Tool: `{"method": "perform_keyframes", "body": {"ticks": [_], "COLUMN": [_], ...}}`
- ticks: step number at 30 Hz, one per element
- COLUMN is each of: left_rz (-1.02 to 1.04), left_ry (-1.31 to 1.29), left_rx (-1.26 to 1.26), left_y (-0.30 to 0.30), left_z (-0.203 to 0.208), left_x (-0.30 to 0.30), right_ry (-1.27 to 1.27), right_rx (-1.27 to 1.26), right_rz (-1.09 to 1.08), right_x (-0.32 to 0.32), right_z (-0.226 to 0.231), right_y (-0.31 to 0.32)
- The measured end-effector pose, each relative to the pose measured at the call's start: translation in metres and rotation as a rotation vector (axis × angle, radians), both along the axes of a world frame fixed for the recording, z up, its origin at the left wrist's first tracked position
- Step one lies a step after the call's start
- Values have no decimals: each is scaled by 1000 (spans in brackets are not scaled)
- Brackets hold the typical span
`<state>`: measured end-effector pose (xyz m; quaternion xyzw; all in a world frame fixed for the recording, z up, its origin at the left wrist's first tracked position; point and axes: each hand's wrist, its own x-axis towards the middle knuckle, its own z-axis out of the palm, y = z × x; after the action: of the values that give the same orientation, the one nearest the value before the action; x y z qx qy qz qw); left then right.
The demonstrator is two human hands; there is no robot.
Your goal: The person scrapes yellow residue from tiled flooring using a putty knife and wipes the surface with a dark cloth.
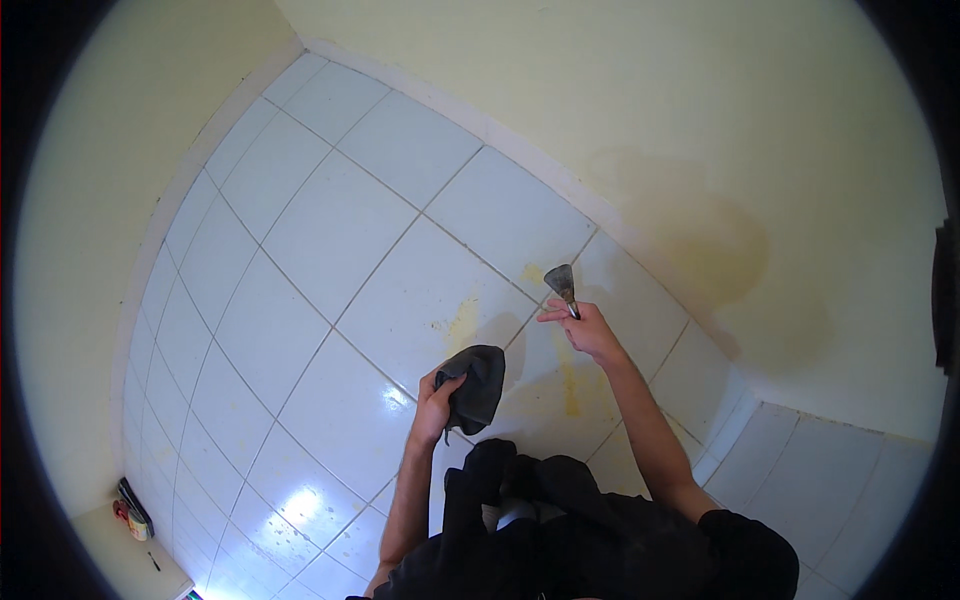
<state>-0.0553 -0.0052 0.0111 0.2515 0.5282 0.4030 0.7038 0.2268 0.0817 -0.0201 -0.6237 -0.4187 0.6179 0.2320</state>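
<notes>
My left hand (432, 408) is closed on a dark grey cloth (480, 385), which hangs bunched above the white tiled floor (370, 240). In my right hand (592, 332) is a putty knife (560, 280) with a broad, worn metal blade pointing up and away from me. Some fingers of that hand stretch out to the left while its handle rests in the grip. Yellowish smears (463, 325) mark the tiles between and around my hands. Another yellow streak (570, 388) runs below the putty knife.
Cream walls (700, 100) with a pale skirting (560, 180) border the floor at the far side and left. A tiled step or ledge (810, 470) lies to the right. Several small items, including a dark object (134, 508), sit at the lower left.
</notes>
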Motion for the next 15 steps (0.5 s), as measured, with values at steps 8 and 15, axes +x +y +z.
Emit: {"method": "perform_keyframes", "body": {"ticks": [8, 15], "left_rz": [-41, -40], "left_ry": [-3, 18], "left_rx": [33, 17], "left_y": [2, 2], "left_z": [2, 1], "left_x": [9, 6], "right_ry": [-3, -150], "right_rx": [51, 54], "right_rz": [37, 143], "right_x": [8, 19], "right_z": [-7, -30], "right_y": [-9, -16]}}
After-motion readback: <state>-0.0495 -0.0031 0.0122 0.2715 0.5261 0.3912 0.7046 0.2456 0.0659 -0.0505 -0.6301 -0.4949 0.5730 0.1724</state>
